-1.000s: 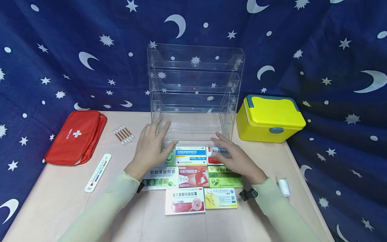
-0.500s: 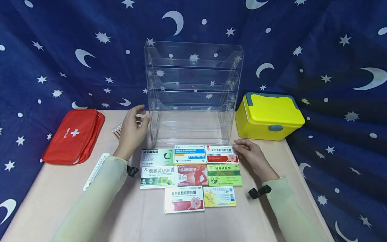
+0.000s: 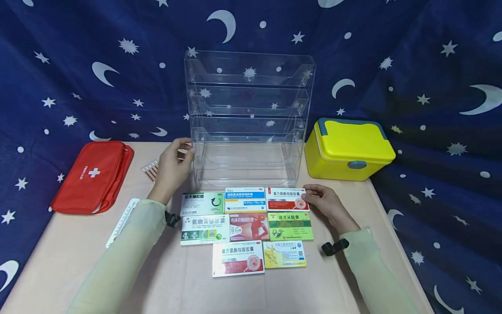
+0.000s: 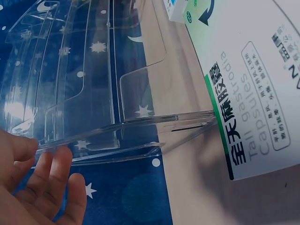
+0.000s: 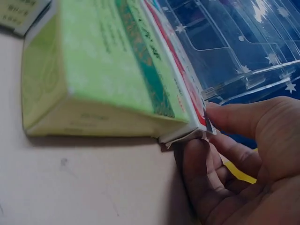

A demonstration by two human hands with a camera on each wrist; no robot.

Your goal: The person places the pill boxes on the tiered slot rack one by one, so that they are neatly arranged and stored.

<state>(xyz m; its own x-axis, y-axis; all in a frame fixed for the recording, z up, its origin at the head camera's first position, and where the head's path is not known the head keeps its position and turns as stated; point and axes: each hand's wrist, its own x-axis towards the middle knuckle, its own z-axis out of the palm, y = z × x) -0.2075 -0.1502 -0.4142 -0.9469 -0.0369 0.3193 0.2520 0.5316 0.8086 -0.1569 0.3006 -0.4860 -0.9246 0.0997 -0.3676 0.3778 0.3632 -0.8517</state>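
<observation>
A clear plastic tiered rack point(image 3: 249, 163) stands upright at the back. My left hand point(image 3: 172, 170) is at its left side, thumb and fingertips pinching the edge of the side panel point(image 4: 98, 133). Several medicine boxes lie in three rows in front of the rack. At the right end of the back row, my right hand point(image 3: 329, 207) pinches the end of a white-and-red medicine box point(image 3: 285, 199). Beside that one lie a blue-and-white box point(image 3: 245, 199) and a green-and-white box point(image 3: 201, 203). A green box point(image 3: 290, 226) sits just in front of it.
To the left lie a red first-aid pouch point(image 3: 94, 176), a white thermometer strip point(image 3: 122, 222) and a packet of swabs point(image 3: 150, 170), partly behind the left hand. A yellow lidded case point(image 3: 349, 150) stands right of the rack. A dark star-patterned cloth point(image 3: 251, 26) hangs behind.
My left hand has moved left from over the boxes to the rack's side. My right hand has moved off the boxes to the right and now pinches the white-and-red box's end.
</observation>
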